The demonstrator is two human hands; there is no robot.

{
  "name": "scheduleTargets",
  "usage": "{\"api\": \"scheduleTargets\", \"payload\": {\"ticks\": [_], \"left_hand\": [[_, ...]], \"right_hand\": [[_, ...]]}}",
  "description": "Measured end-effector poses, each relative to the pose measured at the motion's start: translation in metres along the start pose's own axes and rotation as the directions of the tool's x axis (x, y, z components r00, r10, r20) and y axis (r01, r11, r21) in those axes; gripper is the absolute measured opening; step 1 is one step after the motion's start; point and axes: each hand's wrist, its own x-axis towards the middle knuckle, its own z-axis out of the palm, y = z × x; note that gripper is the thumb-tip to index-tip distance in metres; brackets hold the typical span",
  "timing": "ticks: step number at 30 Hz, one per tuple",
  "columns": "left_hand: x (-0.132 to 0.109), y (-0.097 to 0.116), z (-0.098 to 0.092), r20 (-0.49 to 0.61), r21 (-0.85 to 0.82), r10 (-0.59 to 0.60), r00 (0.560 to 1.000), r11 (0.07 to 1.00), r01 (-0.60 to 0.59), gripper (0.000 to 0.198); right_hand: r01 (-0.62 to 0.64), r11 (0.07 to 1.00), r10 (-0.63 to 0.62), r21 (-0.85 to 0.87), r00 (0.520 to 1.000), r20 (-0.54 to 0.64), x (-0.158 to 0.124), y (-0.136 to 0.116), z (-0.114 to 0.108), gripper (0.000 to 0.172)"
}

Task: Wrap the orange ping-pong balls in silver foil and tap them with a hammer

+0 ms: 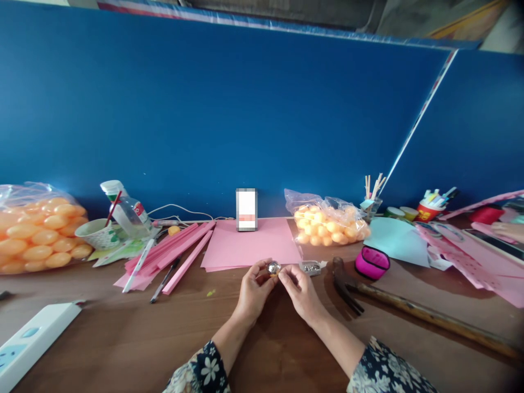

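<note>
Near the middle of the brown table, my left hand (256,289) holds a small shiny silver ball (273,268) between thumb and fingers. My right hand (299,289) is pinched against the ball's right side, its fingertips pressed together; what lies between them is too small to name. A bit of orange shows under the ball. Just behind my right hand lies a small clear packet (311,268) with silvery pieces. Pink sheets (254,245) lie flat beyond both hands, with an upright phone (246,209) at their back edge.
A hammer (409,307) and magenta pouch (372,262) lie to the right. Bags of orange balls (323,225) stand on both sides. Pink strips (172,245), pens, a cup (98,233), a bottle (131,213) and a power strip (35,341) are left. Another person's hand (507,231) shows far right.
</note>
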Motion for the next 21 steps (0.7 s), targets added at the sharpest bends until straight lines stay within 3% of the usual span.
{"api": "scheduleTargets", "payload": {"ticks": [8,21], "left_hand": [[-0.0003,0.0045,0.001,-0.012,-0.014,-0.034,0.999,0.999,0.034,0.057],[-0.0015,0.0049,0.0012,-0.001,-0.014,-0.02,1.0,1.0,0.02,0.047]], "right_hand": [[-0.003,1.0,0.003,-0.002,1.0,0.001,0.0001,-0.0001,-0.0001,0.023],[0.016,1.0,-0.016,0.017,1.0,-0.014,-0.0002,-0.0006,-0.0001,0.021]]}}
